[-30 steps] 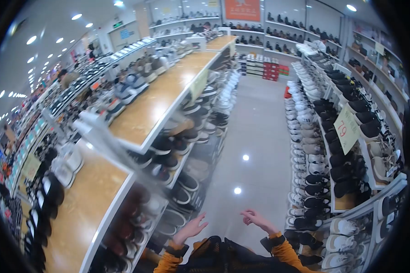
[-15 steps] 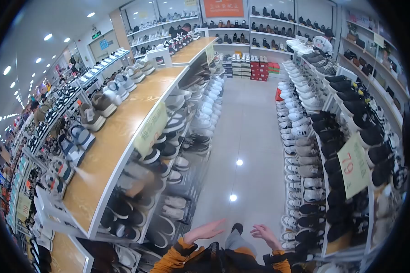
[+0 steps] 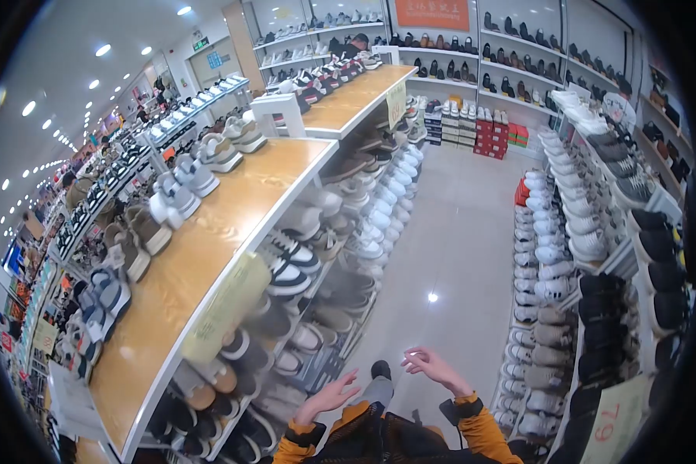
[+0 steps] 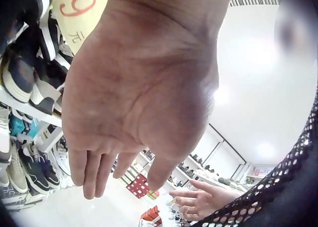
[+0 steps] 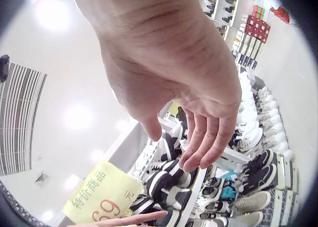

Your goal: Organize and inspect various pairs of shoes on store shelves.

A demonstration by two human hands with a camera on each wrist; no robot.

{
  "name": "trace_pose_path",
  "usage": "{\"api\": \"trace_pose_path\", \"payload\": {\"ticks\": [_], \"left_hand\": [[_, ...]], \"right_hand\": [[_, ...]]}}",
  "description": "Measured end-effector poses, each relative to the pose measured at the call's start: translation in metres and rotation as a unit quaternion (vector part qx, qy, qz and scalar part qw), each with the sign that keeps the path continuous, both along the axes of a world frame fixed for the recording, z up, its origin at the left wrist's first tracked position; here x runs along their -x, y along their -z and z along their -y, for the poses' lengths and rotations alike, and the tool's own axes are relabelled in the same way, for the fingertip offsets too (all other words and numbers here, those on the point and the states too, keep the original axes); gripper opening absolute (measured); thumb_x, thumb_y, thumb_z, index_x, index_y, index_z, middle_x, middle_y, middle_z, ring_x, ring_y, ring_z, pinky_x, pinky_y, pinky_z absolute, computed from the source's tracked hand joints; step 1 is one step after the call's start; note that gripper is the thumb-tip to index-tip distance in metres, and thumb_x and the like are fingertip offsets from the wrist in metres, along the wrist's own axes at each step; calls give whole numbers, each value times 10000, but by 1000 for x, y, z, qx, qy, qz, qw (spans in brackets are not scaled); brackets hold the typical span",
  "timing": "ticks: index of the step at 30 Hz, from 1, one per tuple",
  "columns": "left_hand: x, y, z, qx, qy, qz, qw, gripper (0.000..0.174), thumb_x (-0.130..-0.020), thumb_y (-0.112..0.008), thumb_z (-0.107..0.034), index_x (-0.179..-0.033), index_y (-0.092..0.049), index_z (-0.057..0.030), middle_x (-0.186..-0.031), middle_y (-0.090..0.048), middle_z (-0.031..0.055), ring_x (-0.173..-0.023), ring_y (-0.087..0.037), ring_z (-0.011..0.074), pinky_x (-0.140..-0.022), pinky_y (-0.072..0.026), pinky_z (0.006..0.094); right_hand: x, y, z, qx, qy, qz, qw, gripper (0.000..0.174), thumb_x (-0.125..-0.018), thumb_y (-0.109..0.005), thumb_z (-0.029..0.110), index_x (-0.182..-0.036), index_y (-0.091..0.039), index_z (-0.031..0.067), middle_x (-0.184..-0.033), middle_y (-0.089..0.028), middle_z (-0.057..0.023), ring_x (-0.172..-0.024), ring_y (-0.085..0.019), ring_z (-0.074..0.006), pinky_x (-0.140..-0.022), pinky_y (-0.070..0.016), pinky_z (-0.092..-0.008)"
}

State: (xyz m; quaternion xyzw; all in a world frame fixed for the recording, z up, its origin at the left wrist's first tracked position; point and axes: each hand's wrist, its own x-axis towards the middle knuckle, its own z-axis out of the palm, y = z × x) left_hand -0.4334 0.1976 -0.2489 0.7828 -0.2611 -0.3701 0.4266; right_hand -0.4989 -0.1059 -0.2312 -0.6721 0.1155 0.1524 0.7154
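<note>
Both hands are held out in front of the body over the aisle floor, and neither holds anything. My left hand (image 3: 329, 396) is nearest the left shoe rack; its wrist view shows the palm (image 4: 134, 88) with the fingers straight. My right hand (image 3: 435, 366) is over the middle of the aisle, its fingers loosely bent around nothing, as the right wrist view also shows. Beside the left hand, the rack's lower shelves carry rows of shoes (image 3: 290, 263). A yellow price sign (image 3: 228, 305) hangs along that rack's edge.
A wooden-topped shoe rack (image 3: 209, 232) runs along the left. Rows of shoes (image 3: 553, 286) line the right side, with another price sign (image 3: 615, 421). The tiled floor (image 3: 448, 240) stretches ahead to stacked red shoeboxes (image 3: 490, 138). One dark shoe (image 3: 380, 370) of the wearer shows below.
The head view has swung left and moved forward along the aisle; the left rack and its sign look closer. Both hands stay held out with nothing in them.
</note>
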Motion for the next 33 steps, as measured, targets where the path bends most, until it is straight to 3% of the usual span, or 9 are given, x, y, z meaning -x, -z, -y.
{"api": "trace_pose_path", "payload": {"ticks": [4, 5, 8, 9, 12, 17, 23, 28, 33], "left_hand": [[-106, -23, 71, -69, 34, -16, 997, 676, -980, -512, -380, -1480, -244, -13, -1421, -438, 225, -1285, -478, 306, -1050, -378, 353], [-136, -10, 88, -22, 59, 107, 992, 669, -978, -514, -381, -1480, -248, -29, -1410, -453, 224, -1274, -491, 306, -1032, -397, 347], [-221, -20, 156, 48, 38, 70, 996, 648, -971, -529, -360, -1467, -278, -26, -1392, -473, 226, -1274, -494, 294, -1022, -406, 342], [-245, -32, 182, 40, 36, 78, 995, 608, -976, -508, -349, -1440, -324, -1, -1370, -484, 243, -1259, -494, 349, -1036, -398, 380], [-297, -89, 260, 5, 110, 98, 989, 588, -979, -509, -323, -1438, -328, -3, -1363, -490, 245, -1260, -497, 340, -1048, -390, 382], [-373, -83, 365, 107, 194, 61, 973, 592, -988, -497, -311, -1457, -290, -16, -1384, -476, 234, -1273, -486, 336, -1054, -387, 383], [-459, -52, 462, 82, 150, -27, 985, 620, -992, -503, -320, -1485, -247, -47, -1378, -469, 250, -1289, -468, 331, -1058, -383, 384], [-528, -36, 515, 100, 32, -109, 988, 594, -1001, -502, -282, -1497, -243, -84, -1376, -476, 223, -1254, -500, 273, -1030, -407, 348], [-583, -36, 554, 96, -47, -71, 992, 543, -1009, -487, -205, -1487, -260, -83, -1384, -486, 168, -1202, -533, 228, -1007, -424, 325]], "right_hand": [[-85, 9, 65, -34, 32, 32, 998, 415, -982, -549, 306, -1229, -495, -23, -1045, -663, -128, -900, -638, -171, -808, -520, -295], [-100, 6, 82, -33, 39, 34, 998, 415, -982, -549, 306, -1229, -495, -23, -1045, -663, -128, -900, -638, -171, -808, -520, -295], [-145, -11, 149, 13, 92, 2, 996, 415, -981, -551, 305, -1227, -496, -24, -1046, -664, -136, -901, -641, -178, -791, -527, -295], [-151, -12, 167, 14, 133, -3, 991, 413, -980, -554, 302, -1225, -495, -24, -1043, -665, -140, -894, -645, -183, -783, -531, -295], [-159, -8, 214, 0, 219, -27, 975, 412, -976, -562, 297, -1223, -491, -26, -1035, -668, -146, -879, -655, -190, -771, -538, -297], [-191, 14, 295, -38, 280, -100, 954, 436, -965, -574, 336, -1215, -507, -15, -1025, -666, -149, -849, -666, -196, -749, -550, -292], [-309, 29, 422, -22, 227, -104, 968, 420, -970, -565, 317, -1205, -511, -27, -1024, -666, -149, -851, -665, -201, -753, -549, -294], [-462, 28, 537, -21, 172, -56, 983, 411, -966, -578, 296, -1208, -493, -26, -1032, -672, -140, -856, -665, -194, -762, -537, -289], [-603, -5, 573, 28, 47, 16, 998, 391, -969, -574, 274, -1217, -497, -19, -1023, -663, -117, -876, -650, -181, -787, -523, -284]]}}
